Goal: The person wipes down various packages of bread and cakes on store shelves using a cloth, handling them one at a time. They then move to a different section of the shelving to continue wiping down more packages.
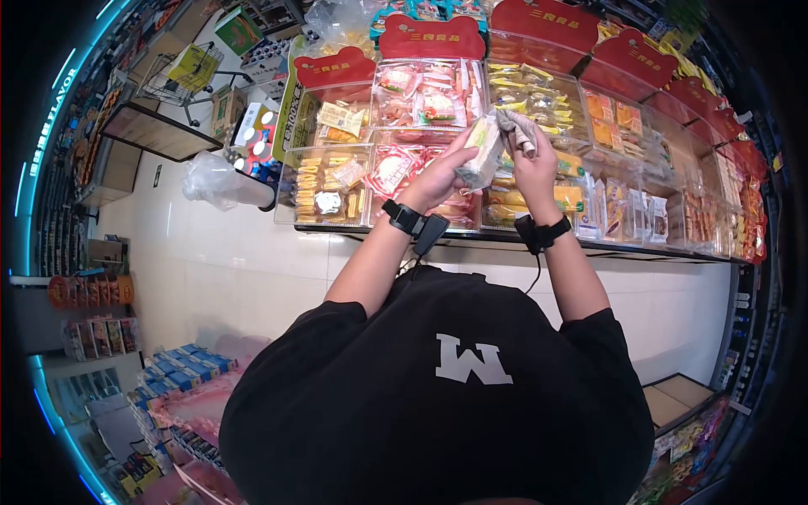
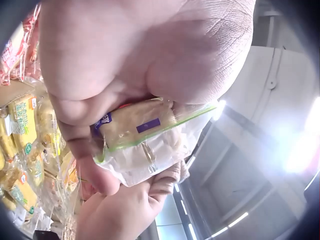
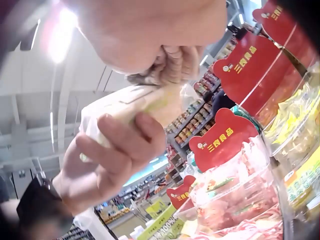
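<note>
one packet, gripped in the left hand near the display's front edge, could tear if the cloth the right hand clutches drags.

Bright indoor light, white glare from ceiling lamp in left wrist view, fisheye-bent edges, black corners

Reads 三良食品 on red signs, FLAVOR on a lit sign, 100% on a green board, apparent M on a shirt.
</note>
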A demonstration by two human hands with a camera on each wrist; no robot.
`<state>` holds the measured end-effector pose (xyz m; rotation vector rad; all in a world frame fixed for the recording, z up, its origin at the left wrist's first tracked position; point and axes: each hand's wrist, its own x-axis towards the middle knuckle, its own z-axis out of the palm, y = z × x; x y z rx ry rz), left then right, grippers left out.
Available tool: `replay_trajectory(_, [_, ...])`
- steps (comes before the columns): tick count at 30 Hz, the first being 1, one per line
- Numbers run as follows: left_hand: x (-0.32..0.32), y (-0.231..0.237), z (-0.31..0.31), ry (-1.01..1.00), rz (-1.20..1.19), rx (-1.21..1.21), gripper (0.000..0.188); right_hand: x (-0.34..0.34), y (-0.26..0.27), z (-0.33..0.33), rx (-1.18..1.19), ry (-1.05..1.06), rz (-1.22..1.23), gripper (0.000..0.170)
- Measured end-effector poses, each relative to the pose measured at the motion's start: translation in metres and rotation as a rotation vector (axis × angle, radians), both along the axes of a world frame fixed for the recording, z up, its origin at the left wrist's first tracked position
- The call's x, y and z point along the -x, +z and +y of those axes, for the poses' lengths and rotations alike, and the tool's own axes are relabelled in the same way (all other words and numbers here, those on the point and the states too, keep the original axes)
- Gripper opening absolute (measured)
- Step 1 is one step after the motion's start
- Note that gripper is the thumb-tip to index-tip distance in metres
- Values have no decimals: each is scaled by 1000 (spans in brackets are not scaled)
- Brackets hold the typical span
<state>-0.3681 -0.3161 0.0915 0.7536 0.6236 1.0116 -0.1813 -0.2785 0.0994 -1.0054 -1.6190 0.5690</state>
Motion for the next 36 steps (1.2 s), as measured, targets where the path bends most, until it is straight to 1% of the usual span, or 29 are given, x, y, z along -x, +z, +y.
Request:
replay_trajectory(1, [2,2,0,18,36,-14,60,1,-6,1,199,38,114,35])
replay_trajectory(2, [2,-4,3,24,36,-12,60,0,-12,-1,201,44,113,35])
replay_trajectory(4, [-2,-22,12,297,250,-161,57,8,4,-21,49,214,19,33])
replay_trajectory(5, [-5,-26,14,351,243,-212,53,11,17,-32,45,218,-46,36])
replay_trajectory(6, [-4,-26,14,357,242,-207,53,11,16,-33,48,225,-48,36])
replay_trajectory(8, [-1,-23,15,308,95,-86,51,13,15,-33,-152,254,-196,40])
replay_trajectory(9, [0,-17,10,320,50,42,49,13,18,-35,-129,276,-212,45])
replay_trajectory(10, [1,-19,10,323,53,43,49,14,16,-35,-129,279,-209,45])
replay_trajectory(12, [4,-26,14,303,-155,77,46,15,11,-34,-154,334,-226,45])
replay_trajectory(13, [6,-29,16,254,-226,52,41,14,11,-34,-152,335,-227,45])
replay_trajectory(14, [8,-32,16,254,-228,53,41,12,12,-34,-143,330,-228,45])
replay_trajectory(16, [14,-27,10,162,-301,80,38,7,11,-33,-130,330,-232,44])
replay_trajectory(18, [16,-24,5,156,-296,80,38,1,10,-29,47,315,-196,40])
replay_trajectory(20, [18,-22,1,213,-151,169,37,1,13,-31,33,305,-177,40])
replay_trajectory(21, [15,-19,-1,210,-154,172,37,2,22,-37,-23,349,-221,41])
replay_trajectory(22, [9,-14,-3,225,-121,130,40,2,26,-41,-78,389,-268,42])
replay_trajectory(23, [4,-12,-3,240,-88,88,42,4,20,-40,-120,404,-286,41])
replay_trajectory(24, [1,-13,-3,229,-94,91,42,2,20,-37,-115,395,-293,41])
replay_trajectory(26, [2,-14,-4,143,-162,56,49,0,20,-26,-234,194,-323,42])
replay_trajectory(27, [2,-9,-5,141,-140,23,51,2,14,-20,-213,37,-259,43])
replay_trajectory(28, [-1,-8,-6,133,-141,27,51,1,10,-15,-202,-53,-214,46])
replay_trajectory(30, [-3,-5,-2,188,-23,-54,52,4,6,-19,-171,-80,-186,50])
replay_trajectory(32, [-3,-5,2,209,-17,-108,52,5,8,-36,-129,215,-177,49])
replay_trajectory(33, [-1,-4,2,227,-29,-116,53,5,8,-39,-188,290,-202,49])
replay_trajectory(34, [0,-3,2,245,-41,-122,53,4,8,-37,-189,288,-201,49])
replay_trajectory(36, [0,-2,0,247,-11,-147,52,-2,9,-28,-215,186,-224,45])
